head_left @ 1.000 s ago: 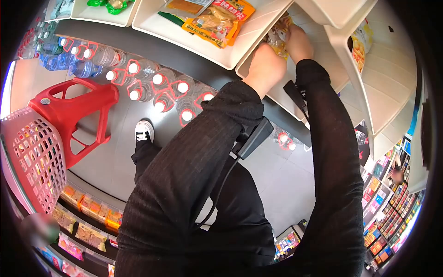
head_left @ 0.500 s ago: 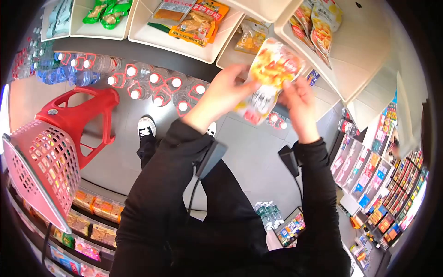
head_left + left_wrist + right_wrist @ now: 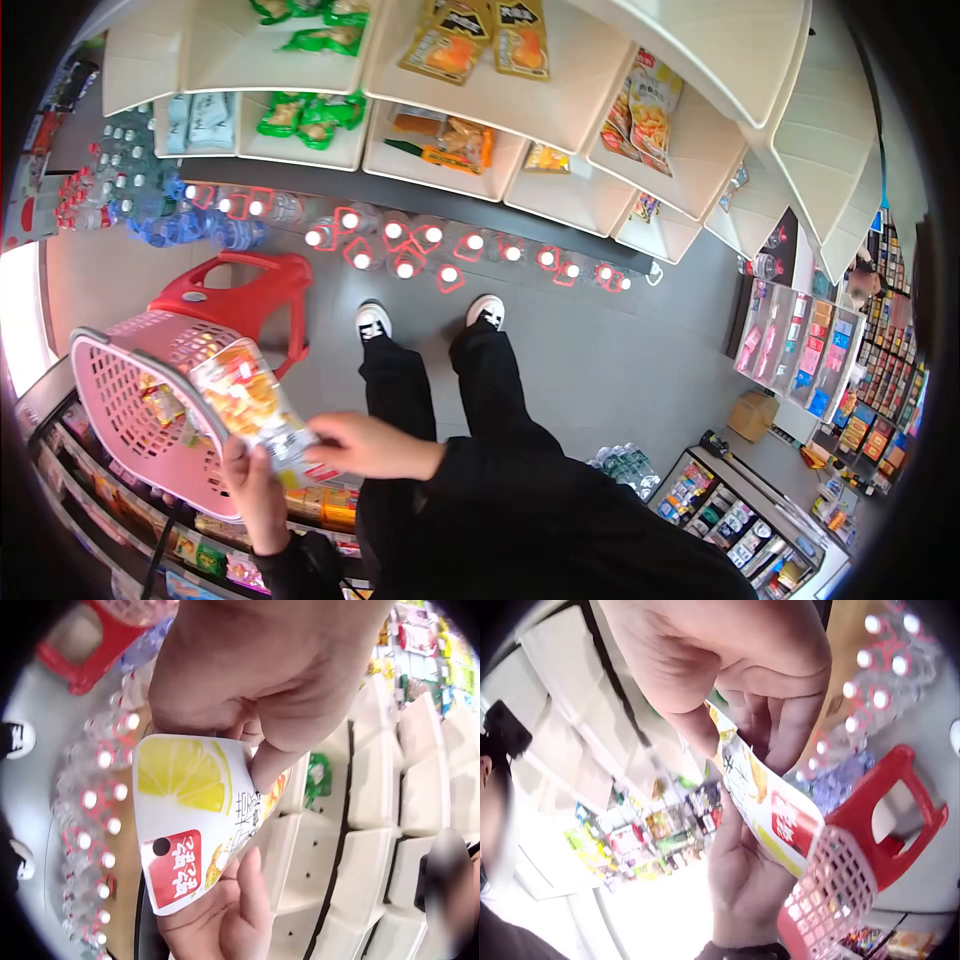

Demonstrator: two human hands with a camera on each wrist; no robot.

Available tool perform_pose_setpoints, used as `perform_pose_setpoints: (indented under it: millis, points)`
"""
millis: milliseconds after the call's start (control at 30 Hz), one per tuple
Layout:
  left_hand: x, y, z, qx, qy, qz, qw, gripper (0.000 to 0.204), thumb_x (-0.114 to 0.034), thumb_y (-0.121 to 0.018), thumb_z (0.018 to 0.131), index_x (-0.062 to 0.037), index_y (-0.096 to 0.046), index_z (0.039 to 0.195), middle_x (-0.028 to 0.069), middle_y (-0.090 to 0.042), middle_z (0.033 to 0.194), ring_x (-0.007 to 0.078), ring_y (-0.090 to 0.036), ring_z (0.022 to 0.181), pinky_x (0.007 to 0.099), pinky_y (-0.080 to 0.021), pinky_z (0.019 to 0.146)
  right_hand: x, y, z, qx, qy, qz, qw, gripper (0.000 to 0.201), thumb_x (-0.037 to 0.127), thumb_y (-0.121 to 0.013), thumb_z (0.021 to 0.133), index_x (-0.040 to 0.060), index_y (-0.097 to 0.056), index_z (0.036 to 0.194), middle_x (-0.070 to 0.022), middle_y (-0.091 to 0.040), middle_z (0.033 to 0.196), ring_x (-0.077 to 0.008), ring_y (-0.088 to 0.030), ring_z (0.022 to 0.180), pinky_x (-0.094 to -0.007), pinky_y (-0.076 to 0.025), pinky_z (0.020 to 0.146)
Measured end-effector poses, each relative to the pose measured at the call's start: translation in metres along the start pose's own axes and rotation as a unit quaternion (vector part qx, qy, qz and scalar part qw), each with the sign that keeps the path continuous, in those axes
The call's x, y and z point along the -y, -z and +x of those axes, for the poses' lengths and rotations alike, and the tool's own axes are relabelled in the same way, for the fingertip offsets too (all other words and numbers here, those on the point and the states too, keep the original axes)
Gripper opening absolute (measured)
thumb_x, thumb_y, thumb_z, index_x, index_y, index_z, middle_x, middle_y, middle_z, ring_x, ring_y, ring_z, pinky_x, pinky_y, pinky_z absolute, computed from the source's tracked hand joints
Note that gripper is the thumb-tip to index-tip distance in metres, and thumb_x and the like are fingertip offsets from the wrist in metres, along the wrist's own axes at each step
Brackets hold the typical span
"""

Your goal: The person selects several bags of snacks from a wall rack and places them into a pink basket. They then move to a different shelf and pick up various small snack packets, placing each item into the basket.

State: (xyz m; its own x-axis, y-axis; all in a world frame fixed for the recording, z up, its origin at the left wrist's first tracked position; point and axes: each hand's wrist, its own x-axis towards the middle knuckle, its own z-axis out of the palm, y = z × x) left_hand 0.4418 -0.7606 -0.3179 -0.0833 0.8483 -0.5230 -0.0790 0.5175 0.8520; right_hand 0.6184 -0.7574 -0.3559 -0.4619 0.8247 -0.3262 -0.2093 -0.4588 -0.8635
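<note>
A white snack pouch (image 3: 245, 390) with food and a lemon slice printed on it is held in both hands, tilted, beside and partly overlapping the pink basket (image 3: 205, 500) in the head view. My left hand (image 3: 255, 490) grips the pouch along one side, its thumb on the printed face in the left wrist view. From the other side, my right hand (image 3: 375, 447) pinches it near the lower end. Up close, the pouch (image 3: 184, 780) shows a yellow lemon slice, a red label and a round hang hole. The right wrist view has the pouch (image 3: 765, 795) nearly edge-on.
A red plastic stool (image 3: 250, 285) stands by the basket, which has packaged items inside. White shelf bins (image 3: 560, 110) with snack packs run along the top. Rows of capped bottles (image 3: 405, 250) stand on the floor below them. Packaged goods fill shelves (image 3: 215, 555) at lower left.
Both hands have come out of the bin with the pouch and carried it left and down to the basket. The head view has shifted, with more of the shelf bins showing.
</note>
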Motion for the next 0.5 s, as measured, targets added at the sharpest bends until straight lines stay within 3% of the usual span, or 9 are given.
perform_pose_setpoints:
  millis: [33, 100, 200, 267, 367, 433, 500]
  points:
    - [-0.012, 0.023, -0.004, -0.056, -0.024, 0.0, 0.998, 0.021, -0.005, -0.05, 0.08, 0.0027, -0.046, 0.099, 0.0078, -0.055, 0.092, 0.0121, -0.052, 0.083, 0.0241, -0.04, 0.075, -0.003, -0.029, 0.016, -0.011, 0.043, 0.002, 0.999, 0.019, 0.014, -0.057, 0.073, -0.0013, -0.046, 0.079, -0.0157, -0.052, 0.069, -0.027, -0.051, 0.06, -0.0342, -0.038, 0.053]
    - [-0.035, 0.07, -0.006, -0.053, -0.033, -0.028, 0.998, 0.02, -0.008, -0.046, 0.083, 0.0027, -0.046, 0.1, 0.0089, -0.055, 0.096, 0.0128, -0.053, 0.083, 0.0247, -0.041, 0.075, 0.014, -0.077, 0.047, -0.027, 0.083, -0.076, 0.993, 0.019, 0.013, -0.053, 0.074, -0.0003, -0.044, 0.083, -0.0174, -0.053, 0.071, -0.0333, -0.052, 0.064, -0.0374, -0.039, 0.053]
    - [-0.056, 0.124, -0.003, -0.103, -0.038, -0.061, 0.992, 0.022, -0.009, -0.044, 0.085, 0.0031, -0.045, 0.103, 0.0098, -0.055, 0.096, 0.0139, -0.054, 0.085, 0.0258, -0.042, 0.076, 0.033, -0.132, 0.084, 0.029, 0.049, -0.142, 0.988, 0.018, 0.011, -0.052, 0.071, -0.0014, -0.044, 0.082, -0.0159, -0.052, 0.068, -0.0308, -0.053, 0.063, -0.0368, -0.041, 0.052]
    - [-0.054, 0.16, 0.006, -0.151, -0.016, -0.078, 0.985, 0.024, -0.008, -0.042, 0.085, 0.0036, -0.044, 0.105, 0.0106, -0.055, 0.099, 0.0152, -0.054, 0.087, 0.0268, -0.043, 0.076, 0.024, -0.16, 0.103, 0.019, 0.148, -0.346, 0.926, 0.016, 0.01, -0.052, 0.068, -0.0018, -0.047, 0.078, -0.0135, -0.053, 0.068, -0.0271, -0.055, 0.062, -0.0356, -0.042, 0.051]
    - [-0.035, 0.213, 0.031, -0.176, 0.049, -0.09, 0.979, 0.026, -0.008, -0.041, 0.085, 0.0041, -0.042, 0.109, 0.0103, -0.054, 0.1, 0.0156, -0.054, 0.088, 0.0262, -0.043, 0.076, 0.032, -0.155, 0.105, 0.069, 0.192, -0.367, 0.908, 0.028, 0.01, -0.052, 0.065, -0.0088, -0.047, 0.084, -0.0139, -0.053, 0.076, -0.0277, -0.054, 0.068, -0.0348, -0.043, 0.062]
    - [-0.012, 0.249, 0.055, -0.153, 0.068, -0.1, 0.981, 0.027, -0.006, -0.041, 0.084, 0.0039, -0.041, 0.11, 0.0105, -0.053, 0.1, 0.0153, -0.054, 0.088, 0.026, -0.043, 0.076, 0.026, -0.142, 0.096, 0.085, 0.194, -0.351, 0.912, 0.024, 0.011, -0.052, 0.068, -0.0039, -0.049, 0.086, -0.0131, -0.054, 0.076, -0.0268, -0.054, 0.07, -0.0345, -0.043, 0.063]
    - [0.002, 0.259, 0.076, -0.064, 0.072, 0.021, 0.995, 0.03, -0.004, -0.042, 0.083, 0.0045, -0.039, 0.112, 0.0107, -0.054, 0.098, 0.0158, -0.054, 0.087, 0.027, -0.043, 0.077, 0.027, -0.111, 0.081, 0.079, 0.151, -0.148, 0.974, 0.017, 0.011, -0.051, 0.072, 0.0023, -0.051, 0.087, -0.0109, -0.055, 0.078, -0.0259, -0.055, 0.072, -0.0342, -0.043, 0.062]
